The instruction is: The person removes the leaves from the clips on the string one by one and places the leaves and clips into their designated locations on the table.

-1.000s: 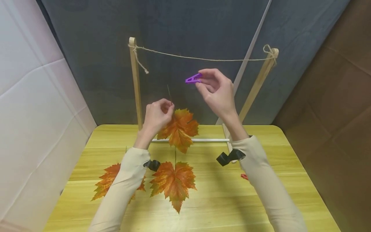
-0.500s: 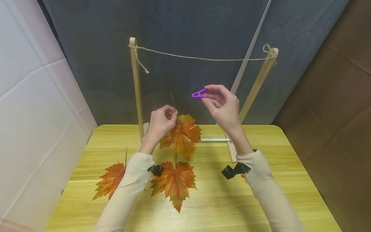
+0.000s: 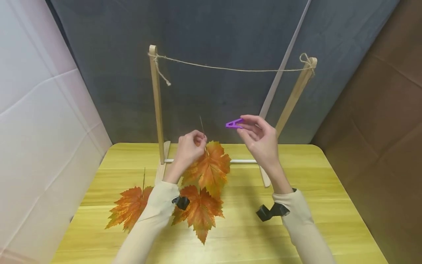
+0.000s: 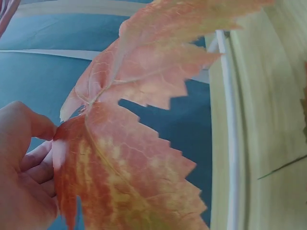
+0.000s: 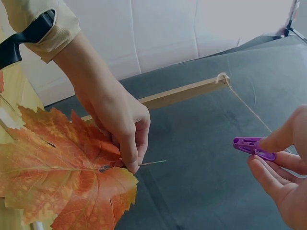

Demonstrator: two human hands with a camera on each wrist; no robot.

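Note:
My left hand (image 3: 191, 146) pinches the thin stem of an orange maple leaf (image 3: 212, 167), which hangs below the fingers; the stem's tip sticks up above them. In the left wrist view the leaf (image 4: 129, 158) fills the middle and covers part of the fingers. To the right, my right hand (image 3: 263, 141) holds a purple clothespin (image 3: 233, 123) between thumb and fingers, its free end pointing left toward the leaf's stem. The right wrist view shows the clothespin (image 5: 249, 145) apart from the leaf. Both hands are below a string (image 3: 227, 69) tied between two wooden posts.
The left post (image 3: 156, 106) and right post (image 3: 295, 97) stand at the table's back, joined low by a white rod (image 3: 244, 161). Two more leaves lie on the table: one at left (image 3: 128, 205), another in the middle (image 3: 201, 212), partly behind the held leaf.
Both hands have come down and slightly right, away from the string, still holding the leaf and the clothespin. The red piece seen earlier near the right sleeve is now out of sight.

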